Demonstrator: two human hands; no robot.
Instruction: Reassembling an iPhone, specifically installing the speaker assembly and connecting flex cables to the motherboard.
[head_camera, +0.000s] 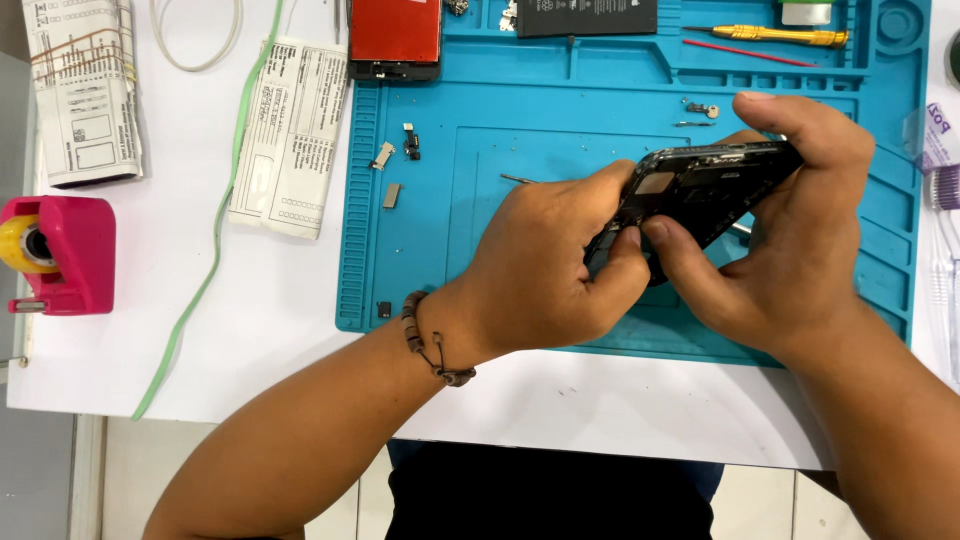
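At the far left of the white worktop (250, 320) sits a pink plastic tape dispenser (65, 252), with folded printed paper sheets (290, 135) and a thin green strap (215, 230) to its right. Further right lies a blue silicone repair mat (420, 260), scattered with tiny metal parts (392, 175); a yellow-handled screwdriver (768, 36) lies at its far edge. Above the mat's middle, the left hand (545, 270) and the right hand (790, 250) hold an opened black phone frame (700, 190) tilted between them. Fingers of both hands are clamped on its edges, thumbs pressing at its near-left corner. The frame looks light, stiff yet fragile inside; gripping the rim seems safest.
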